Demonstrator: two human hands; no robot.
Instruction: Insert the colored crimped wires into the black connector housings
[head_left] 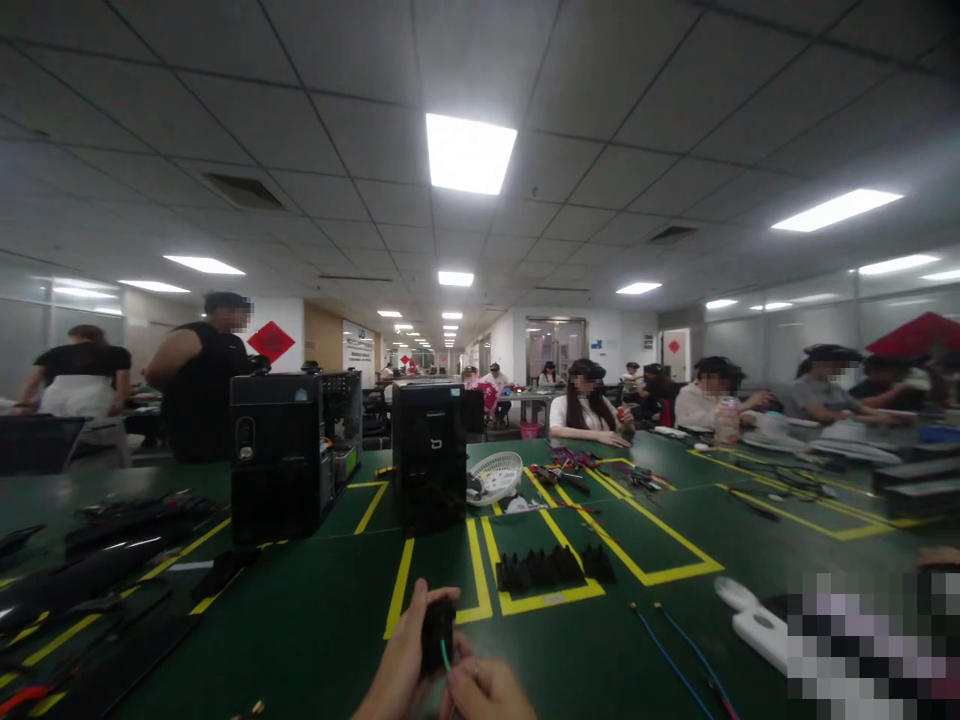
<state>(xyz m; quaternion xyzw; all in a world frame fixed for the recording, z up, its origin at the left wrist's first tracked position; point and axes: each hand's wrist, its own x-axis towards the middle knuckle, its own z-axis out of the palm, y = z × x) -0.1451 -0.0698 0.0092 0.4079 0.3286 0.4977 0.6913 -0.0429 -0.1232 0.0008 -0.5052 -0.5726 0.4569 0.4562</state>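
Low in the middle of the head view, my left hand (401,655) is closed around a small black part (436,632), holding it up over the green table. A short green wire (445,655) runs down from that part. My right hand (489,690) is closed with its fingertips pinched at the wire's lower end. What exactly the black part is cannot be made out. Just beyond my hands, a row of similar-looking black pieces (540,568) lies within a yellow tape outline.
Two black computer towers (274,460) (429,460) stand at the back. A white basket (496,478) and loose wires (570,465) lie beyond. Blue cables (675,640) and a white device (757,625) are on the right, black items (142,520) left. Several people work around.
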